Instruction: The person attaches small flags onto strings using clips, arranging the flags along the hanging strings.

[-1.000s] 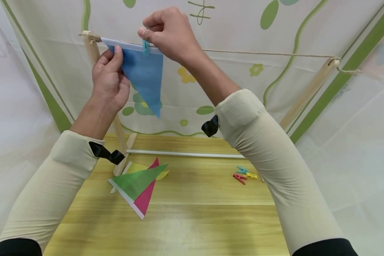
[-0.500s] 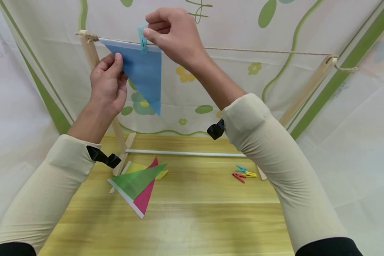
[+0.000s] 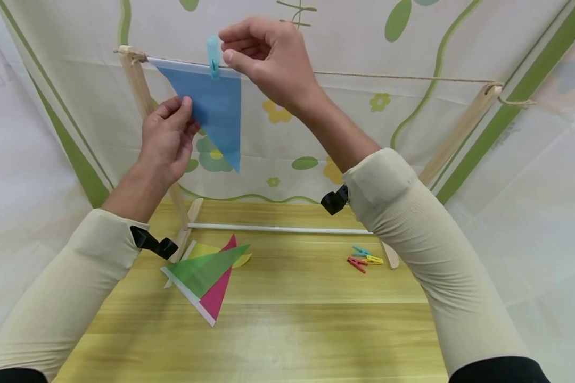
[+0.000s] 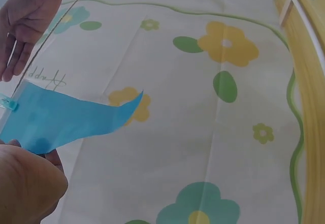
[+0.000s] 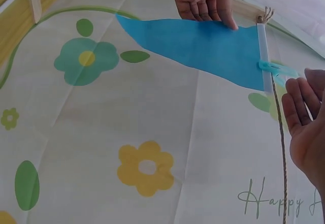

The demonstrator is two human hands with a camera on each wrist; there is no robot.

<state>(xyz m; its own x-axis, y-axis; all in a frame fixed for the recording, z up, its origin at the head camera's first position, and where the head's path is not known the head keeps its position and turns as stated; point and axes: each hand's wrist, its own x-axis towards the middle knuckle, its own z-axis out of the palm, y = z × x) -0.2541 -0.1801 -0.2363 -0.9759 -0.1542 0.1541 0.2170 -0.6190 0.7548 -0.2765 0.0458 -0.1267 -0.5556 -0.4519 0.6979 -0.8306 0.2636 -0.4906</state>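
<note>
Looking through the head view, I find the blue pennant [image 3: 219, 103] hanging by its white band from the twine [image 3: 388, 77], with a light-blue clothespin [image 3: 213, 53] clipped roughly upright over both. The left hand [image 3: 165, 139] pinches the pennant's slanting edge, below the band; the right hand [image 3: 279, 64] has thumb and fingers loosely parted just beside the clothespin, seemingly off it. From the left wrist, the pennant's free point bends in a curve, so I judge the sheet very light, limp and easily creased, calling for a gentle pinch. From the right wrist, the white band [image 5: 264, 56] runs straight; I'd expect it stiffer and would take hold there. The clothespin looks like smooth, perhaps slippery plastic, best squeezed at its upper ends.
</note>
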